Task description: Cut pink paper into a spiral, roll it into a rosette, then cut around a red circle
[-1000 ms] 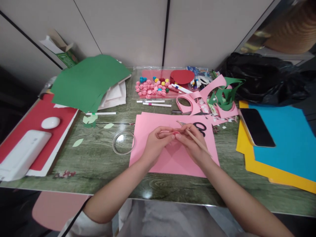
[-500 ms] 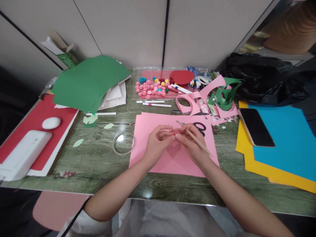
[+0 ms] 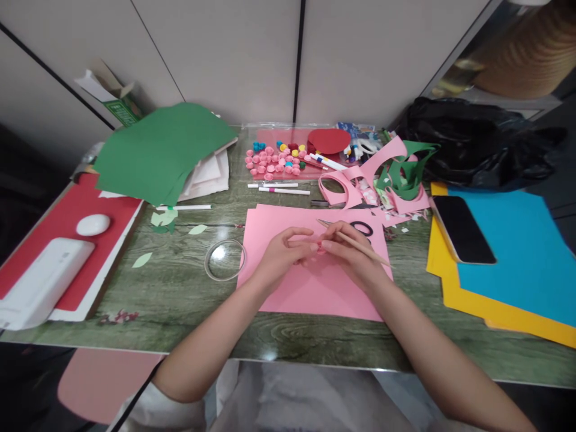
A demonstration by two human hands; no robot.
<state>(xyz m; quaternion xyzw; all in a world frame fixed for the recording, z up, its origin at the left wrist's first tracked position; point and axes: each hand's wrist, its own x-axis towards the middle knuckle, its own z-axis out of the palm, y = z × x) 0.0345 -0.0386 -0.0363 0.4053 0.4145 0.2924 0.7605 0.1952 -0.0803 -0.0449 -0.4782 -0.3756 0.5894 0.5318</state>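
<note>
Above the pink paper sheets [image 3: 306, 297], my left hand [image 3: 283, 255] and my right hand [image 3: 355, 258] meet at their fingertips. Between them they pinch a small pink paper roll [image 3: 320, 246], mostly covered by the fingers. A thin pointed wooden stick [image 3: 364, 247] lies slantwise across my right hand, held by its fingers. Behind that hand, scissors [image 3: 362, 228] with black handles rest on the pink sheets, partly hidden. Left of my left hand is a roll of tape [image 3: 207, 264], touching the sheets' edge.
Several small paper rolls [image 3: 269, 161], mostly pink, lie at the back beside red paper circles [image 3: 329, 141]. Pink and green scraps [image 3: 382, 162] are heaped to the right. A phone [image 3: 465, 229] rests on blue paper [image 3: 522, 258]. Green paper [image 3: 157, 150] fills the back left.
My fingers have shifted slightly around the small pink roll, and the left fingers have loosened a little. The stick has tilted slightly flatter in my right hand. The view has moved a bit.
</note>
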